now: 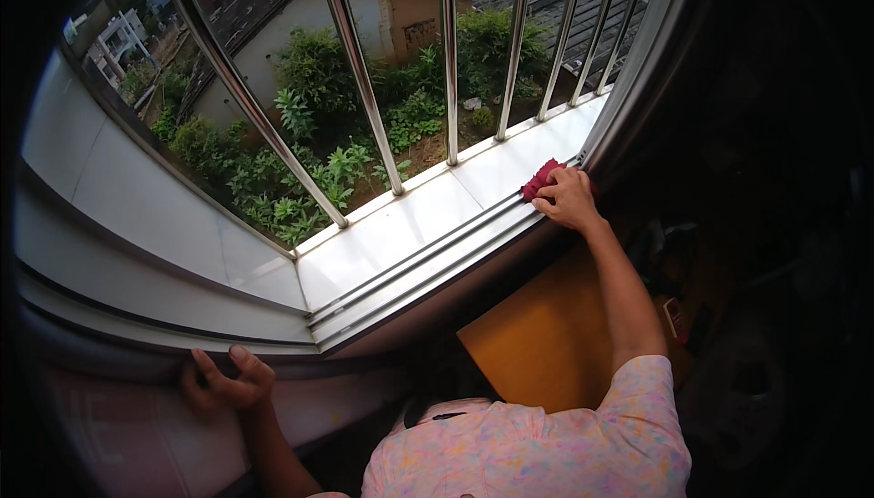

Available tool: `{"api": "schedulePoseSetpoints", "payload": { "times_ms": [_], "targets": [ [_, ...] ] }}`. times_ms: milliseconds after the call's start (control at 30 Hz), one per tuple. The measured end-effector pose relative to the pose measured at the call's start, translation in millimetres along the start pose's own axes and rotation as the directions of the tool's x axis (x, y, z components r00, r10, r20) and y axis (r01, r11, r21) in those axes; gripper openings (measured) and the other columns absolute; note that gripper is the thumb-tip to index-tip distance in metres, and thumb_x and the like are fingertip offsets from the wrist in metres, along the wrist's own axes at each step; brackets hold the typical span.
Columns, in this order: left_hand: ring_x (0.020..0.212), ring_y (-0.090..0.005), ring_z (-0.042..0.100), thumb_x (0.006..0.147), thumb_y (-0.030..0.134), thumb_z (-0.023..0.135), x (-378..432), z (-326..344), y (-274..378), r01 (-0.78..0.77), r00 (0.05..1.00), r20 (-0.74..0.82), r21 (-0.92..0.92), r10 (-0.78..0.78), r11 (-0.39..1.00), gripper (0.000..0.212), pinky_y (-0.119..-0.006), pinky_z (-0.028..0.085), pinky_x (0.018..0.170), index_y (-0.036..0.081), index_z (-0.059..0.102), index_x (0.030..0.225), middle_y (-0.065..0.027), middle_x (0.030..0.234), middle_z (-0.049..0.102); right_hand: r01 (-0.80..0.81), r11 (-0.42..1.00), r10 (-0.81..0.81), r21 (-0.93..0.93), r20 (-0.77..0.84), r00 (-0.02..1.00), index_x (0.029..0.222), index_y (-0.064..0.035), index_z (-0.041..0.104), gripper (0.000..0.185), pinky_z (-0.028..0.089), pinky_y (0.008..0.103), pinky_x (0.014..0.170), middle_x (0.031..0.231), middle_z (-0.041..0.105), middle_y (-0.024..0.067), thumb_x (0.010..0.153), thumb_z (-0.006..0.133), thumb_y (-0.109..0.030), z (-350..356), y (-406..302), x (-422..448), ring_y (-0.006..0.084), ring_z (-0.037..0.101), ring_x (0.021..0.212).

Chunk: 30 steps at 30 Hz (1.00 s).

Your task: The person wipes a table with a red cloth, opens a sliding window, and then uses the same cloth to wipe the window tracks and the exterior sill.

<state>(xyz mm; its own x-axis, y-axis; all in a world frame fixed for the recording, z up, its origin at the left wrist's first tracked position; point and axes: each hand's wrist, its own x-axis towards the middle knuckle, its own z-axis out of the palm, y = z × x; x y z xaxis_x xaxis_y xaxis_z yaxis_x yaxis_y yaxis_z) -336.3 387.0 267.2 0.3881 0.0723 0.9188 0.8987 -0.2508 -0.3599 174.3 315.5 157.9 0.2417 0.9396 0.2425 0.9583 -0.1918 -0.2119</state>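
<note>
My right hand (570, 199) grips a dark red cloth (541, 180) and presses it onto the window's sliding track (437, 252). The cloth lies at the track's right end, close to the upright edge of the window sash (638, 68). Beyond the track runs a white tiled sill (423, 214). My left hand (229, 382) is at the lower left, beside the white side frame (157, 307). Its fingers are apart and partly curled, with nothing seen in them. Whether its fingertips touch the frame is hard to tell.
Metal bars (362, 74) stand along the sill's outer edge. Past them are green plants (328, 177) and a tiled-roof building (328, 13). Below my right arm is an orange-brown tabletop (532, 334), with a small red and white object (676, 320) near its right side. The right side is very dark.
</note>
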Motion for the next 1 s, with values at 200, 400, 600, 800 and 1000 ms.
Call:
{"api": "schedulePoseSetpoints", "payload": {
  "times_ms": [200,400,600,800,1000],
  "targets": [
    [0.088,-0.0292,0.045,0.085,0.025,0.049,-1.2,-0.3,2.4,-0.005,1.0,-0.015,0.045,0.006,0.999,0.044,-0.04,0.038,0.076,-0.002,0.046,0.119,-0.0194,0.102,0.047,-0.064,0.984,0.098,-0.165,0.205,0.974,0.081,-0.0161,0.069,0.031,0.029,0.0497,0.09,0.105,0.05,0.0078,0.083,0.049,-0.04,-11.1,-14.3,11.7,0.0271,0.042,0.104],
    [0.08,-0.0294,0.048,0.081,0.03,0.051,2.3,-5.4,1.1,0.03,0.998,0.045,0.053,-0.032,0.998,0.046,-0.04,0.041,0.068,0.004,0.048,0.119,-0.0187,0.098,0.049,-0.061,0.976,0.13,-0.21,0.334,0.934,0.086,-0.0165,0.068,0.036,0.032,0.0534,0.084,0.106,0.048,0.0099,0.085,0.045,-0.044,-14.8,-27.4,15.0,0.03,0.041,0.105],
    [0.083,-0.0292,0.047,0.081,0.029,0.051,1.3,-3.0,0.3,0.027,1.0,0.015,0.026,-0.027,0.999,0.046,-0.04,0.04,0.071,0.003,0.048,0.118,-0.0191,0.099,0.047,0.104,0.96,-0.022,-0.261,0.3,0.954,0.076,-0.0016,0.066,0.048,0.033,0.0464,0.081,0.098,0.051,0.0093,0.083,0.047,-0.044,8.7,-94.4,10.9,0.0262,0.043,0.097],
    [0.089,-0.0298,0.045,0.082,0.028,0.05,-5.4,0.3,0.0,0.037,0.999,-0.017,-0.042,-0.038,0.998,0.046,-0.04,0.039,0.077,0.0,0.047,0.119,-0.0204,0.103,0.045,0.213,0.968,-0.175,-0.134,0.252,0.952,0.067,-0.0023,0.066,0.046,0.032,0.0391,0.07,0.09,0.053,0.0075,0.083,0.048,-0.041,16.2,-114.8,5.0,0.0242,0.045,0.088],
    [0.095,-0.0303,0.042,0.081,0.027,0.05,-10.7,0.6,-2.5,0.039,0.999,0.001,-0.087,-0.039,0.995,0.046,-0.04,0.036,0.083,0.0,0.049,0.118,-0.0207,0.107,0.043,0.414,0.906,-0.422,0.089,0.266,0.867,0.072,-0.0043,0.066,0.046,0.03,0.0367,0.069,0.088,0.054,0.0072,0.086,0.045,-0.042,37.4,-221.9,-2.1,0.0218,0.045,0.085]
  ]
}}
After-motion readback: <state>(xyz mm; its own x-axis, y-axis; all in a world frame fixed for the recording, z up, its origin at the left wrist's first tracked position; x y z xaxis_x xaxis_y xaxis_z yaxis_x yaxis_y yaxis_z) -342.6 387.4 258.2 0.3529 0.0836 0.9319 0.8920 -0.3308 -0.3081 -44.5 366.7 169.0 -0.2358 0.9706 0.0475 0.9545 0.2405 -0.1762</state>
